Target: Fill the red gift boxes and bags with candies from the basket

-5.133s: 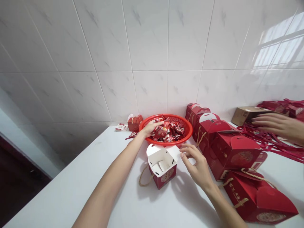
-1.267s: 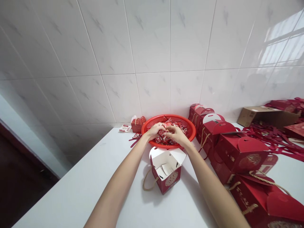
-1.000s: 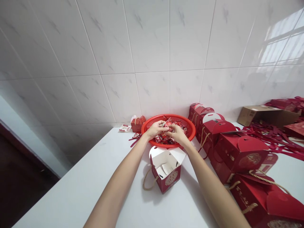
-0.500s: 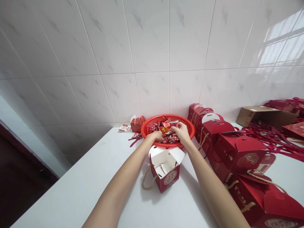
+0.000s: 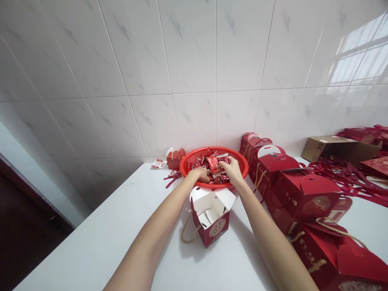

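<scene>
Both of my hands are inside a red plastic basket (image 5: 183,166) heaped with small red wrapped candies (image 5: 213,163). My left hand (image 5: 200,175) is at the near left of the heap, fingers curled down with their tips hidden among the wrappers. On the right side my right hand (image 5: 233,169) is closed, thumb and fingers pinching a red-and-white wrapped candy (image 5: 223,157). Between my forearms, just in front of the basket, stands an open dark red gift box (image 5: 214,230) with a rope handle. Its white inside shows folded flaps at the bottom.
Closed red gift boxes (image 5: 306,190) line the right side, close to my right arm. Behind them are a brown cardboard box (image 5: 315,148) and tangled red ribbons (image 5: 342,173). A small red box (image 5: 175,158) and a printed card (image 5: 159,163) sit left of the basket, near the tiled wall.
The candies between my hands have shifted; a yellow-marked wrapper that showed in the middle is now out of sight, with a plain red one there. My hands have barely moved.
</scene>
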The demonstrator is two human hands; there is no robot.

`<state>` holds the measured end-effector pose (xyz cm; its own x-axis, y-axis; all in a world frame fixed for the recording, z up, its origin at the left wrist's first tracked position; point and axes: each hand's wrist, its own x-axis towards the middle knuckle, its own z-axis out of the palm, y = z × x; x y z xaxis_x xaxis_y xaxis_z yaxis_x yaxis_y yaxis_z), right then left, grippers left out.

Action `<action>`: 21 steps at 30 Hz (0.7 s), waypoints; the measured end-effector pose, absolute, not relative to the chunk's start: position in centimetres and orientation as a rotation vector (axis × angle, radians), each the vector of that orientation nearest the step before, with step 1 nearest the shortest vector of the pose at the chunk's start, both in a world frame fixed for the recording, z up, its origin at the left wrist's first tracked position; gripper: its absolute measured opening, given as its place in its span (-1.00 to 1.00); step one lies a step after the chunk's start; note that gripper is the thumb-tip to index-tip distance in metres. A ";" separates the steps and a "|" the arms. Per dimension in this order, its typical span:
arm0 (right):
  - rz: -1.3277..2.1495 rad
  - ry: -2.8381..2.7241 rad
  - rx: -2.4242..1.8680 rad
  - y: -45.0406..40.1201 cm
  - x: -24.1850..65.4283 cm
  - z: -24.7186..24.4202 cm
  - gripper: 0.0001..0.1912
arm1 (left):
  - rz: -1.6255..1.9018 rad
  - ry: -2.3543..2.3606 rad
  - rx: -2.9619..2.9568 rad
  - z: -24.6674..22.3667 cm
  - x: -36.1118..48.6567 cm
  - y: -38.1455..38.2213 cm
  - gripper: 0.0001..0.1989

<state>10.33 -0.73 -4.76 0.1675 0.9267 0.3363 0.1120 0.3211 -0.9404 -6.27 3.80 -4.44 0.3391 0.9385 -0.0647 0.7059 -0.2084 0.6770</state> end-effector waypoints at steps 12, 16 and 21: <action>0.801 -1.297 -1.052 -1.0 10.2 -4.4 -0.87 | 0.318 1.544 1.972 -4.1 -6.4 2.8 -0.79; 0.813 -1.301 -1.050 -1.0 10.2 -4.5 -0.87 | 0.376 1.478 1.946 -4.3 -6.5 2.9 -0.85; 0.812 -1.302 -1.046 -1.2 10.3 -4.5 -0.87 | 0.547 1.347 1.905 -4.4 -6.4 3.3 -0.77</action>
<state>10.30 -1.18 -4.47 0.1247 0.9258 0.3568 0.0871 0.3480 -0.9334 -6.42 3.30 -4.38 0.3618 0.9299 -0.0663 0.6206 -0.1871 0.7615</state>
